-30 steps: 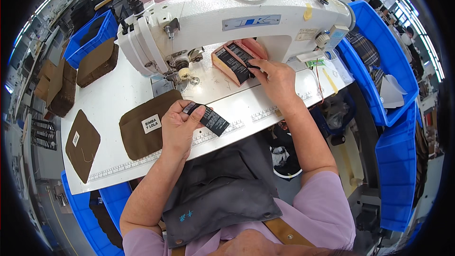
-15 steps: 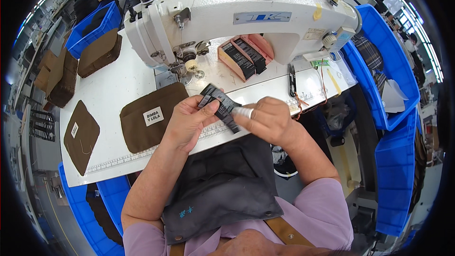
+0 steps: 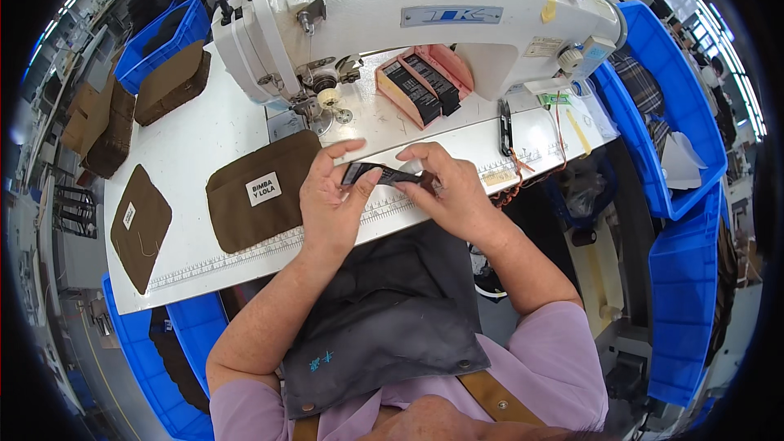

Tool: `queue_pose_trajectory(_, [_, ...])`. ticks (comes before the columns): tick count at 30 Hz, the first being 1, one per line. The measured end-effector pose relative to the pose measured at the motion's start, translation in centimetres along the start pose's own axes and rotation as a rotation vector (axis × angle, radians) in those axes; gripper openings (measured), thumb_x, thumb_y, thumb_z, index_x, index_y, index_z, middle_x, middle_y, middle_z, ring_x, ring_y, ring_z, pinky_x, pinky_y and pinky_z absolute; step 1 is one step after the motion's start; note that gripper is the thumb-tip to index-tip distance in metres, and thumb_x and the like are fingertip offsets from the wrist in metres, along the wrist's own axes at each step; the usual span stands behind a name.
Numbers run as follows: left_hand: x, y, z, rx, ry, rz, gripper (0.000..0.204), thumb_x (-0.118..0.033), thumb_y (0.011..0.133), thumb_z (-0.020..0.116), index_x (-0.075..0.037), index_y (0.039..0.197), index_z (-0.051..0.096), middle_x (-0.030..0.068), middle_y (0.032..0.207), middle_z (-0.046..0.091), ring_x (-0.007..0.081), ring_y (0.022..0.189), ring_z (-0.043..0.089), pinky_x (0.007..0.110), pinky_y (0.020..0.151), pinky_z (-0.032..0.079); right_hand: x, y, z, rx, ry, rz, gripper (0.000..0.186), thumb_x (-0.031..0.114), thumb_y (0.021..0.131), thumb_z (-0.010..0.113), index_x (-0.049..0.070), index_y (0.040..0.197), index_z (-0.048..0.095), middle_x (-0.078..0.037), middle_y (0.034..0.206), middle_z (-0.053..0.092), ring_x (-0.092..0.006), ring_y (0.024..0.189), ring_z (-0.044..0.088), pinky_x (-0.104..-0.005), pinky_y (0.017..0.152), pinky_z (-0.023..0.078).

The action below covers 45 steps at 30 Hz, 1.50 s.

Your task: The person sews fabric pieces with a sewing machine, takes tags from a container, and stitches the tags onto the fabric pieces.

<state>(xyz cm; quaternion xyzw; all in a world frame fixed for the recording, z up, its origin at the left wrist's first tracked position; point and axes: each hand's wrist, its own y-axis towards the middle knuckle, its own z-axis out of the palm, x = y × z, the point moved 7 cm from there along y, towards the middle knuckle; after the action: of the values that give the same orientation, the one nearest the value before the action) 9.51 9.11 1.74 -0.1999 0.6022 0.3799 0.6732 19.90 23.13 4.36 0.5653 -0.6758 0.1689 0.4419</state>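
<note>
Black labels [image 3: 377, 174] with pale printing, thin and slightly bent, are stretched between my two hands above the table's front edge. My left hand [image 3: 331, 204] pinches one end between thumb and fingers, its index finger raised. At the other end, the thumb and fingers of my right hand [image 3: 457, 196] are closed on the labels; a white wrap shows on one of its fingers. Left of my hands lies a brown fabric piece [image 3: 233, 216] bearing a white printed patch [image 3: 264, 189]. A pink holder [image 3: 398, 117] with bundled black labels stands behind my hands.
A white sewing machine [image 3: 351, 16] spans the table's back. Another patched brown piece [image 3: 143, 245] and brown fabric stacks [image 3: 167, 90] lie at left. Black thread snips [image 3: 505, 126] rest at right. Blue bins [image 3: 682, 294] flank the table; a ruler strip [image 3: 245, 257] follows its front edge.
The labels have turned from slanting with their printed face showing to nearly level and more edge-on. My right hand has moved up and left, its fingers now pinching the labels' end.
</note>
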Motion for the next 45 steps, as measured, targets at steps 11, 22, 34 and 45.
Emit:
queue_pose_trajectory(11, [-2.0,0.6,-0.7,0.186,0.756,0.232,0.014,-0.004,0.085,0.08,-0.002,0.098,0.078,0.0043,0.082,0.068,0.0085,0.061,0.054,0.025,0.056,0.042,-0.6,-0.1,-1.2,0.081,-0.106,-0.157,0.025,0.009,0.087,0.08,0.006,0.109,0.069,-0.011,0.093,0.07,-0.0229,0.072,0.068,-0.0342,0.067,0.055])
queue_pose_trajectory(22, [-1.6,1.4,-0.3,0.234,0.759,0.189,0.018,-0.006,0.085,0.081,-0.004,0.103,0.079,0.0034,0.083,0.068,0.0073,0.063,0.055,0.024,0.057,0.043,-1.4,0.7,-1.8,0.114,-0.042,-0.057,0.02,0.007,0.087,0.078,0.004,0.105,0.069,-0.011,0.092,0.068,-0.0217,0.073,0.068,-0.0338,0.068,0.055])
queue_pose_trajectory(34, [-5.1,0.5,1.6,0.256,1.071,0.614,0.013,-0.005,0.083,0.082,-0.006,0.096,0.08,0.0065,0.095,0.077,0.0141,0.074,0.064,0.03,0.068,0.049,-0.2,1.3,-0.6,0.164,-0.008,-0.099,0.017,0.004,0.087,0.078,0.003,0.1,0.068,-0.009,0.087,0.068,-0.0187,0.071,0.068,-0.0316,0.065,0.054])
queue_pose_trajectory(45, [-3.8,3.4,-10.4,0.01,0.719,-0.237,0.016,-0.011,0.088,0.081,0.002,0.099,0.079,0.0053,0.085,0.077,0.0082,0.077,0.066,0.026,0.076,0.052,3.0,5.9,4.1,0.216,-0.209,-0.511,0.018,0.019,0.085,0.078,0.011,0.099,0.07,-0.007,0.084,0.066,-0.0292,0.072,0.068,-0.0434,0.064,0.053])
